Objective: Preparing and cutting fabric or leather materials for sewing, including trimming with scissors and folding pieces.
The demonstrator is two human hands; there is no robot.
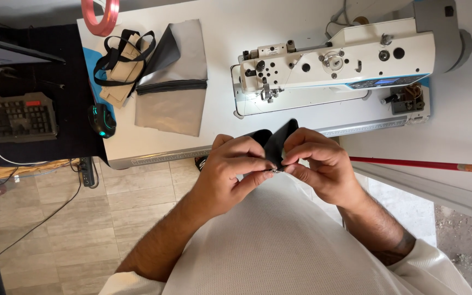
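Note:
Both my hands are raised in front of my chest, holding a small folded piece of black fabric [277,140]. My left hand [230,169] pinches its lower edge between thumb and forefinger. My right hand [320,161] grips the same edge from the other side, fingertips almost touching the left ones. A tiny metal part, possibly a zipper slider [275,170], glints between the fingertips. The white sewing machine [334,60] stands on the white table [219,65] just beyond my hands.
Grey fabric panels with a black zipper [171,82] lie left of the machine, beside tan pieces with black straps [121,57]. A red tape roll [100,16] sits at the table's far edge. A black desk at left holds a keyboard [15,116] and mouse [102,120]. A red rod [422,164] crosses at right.

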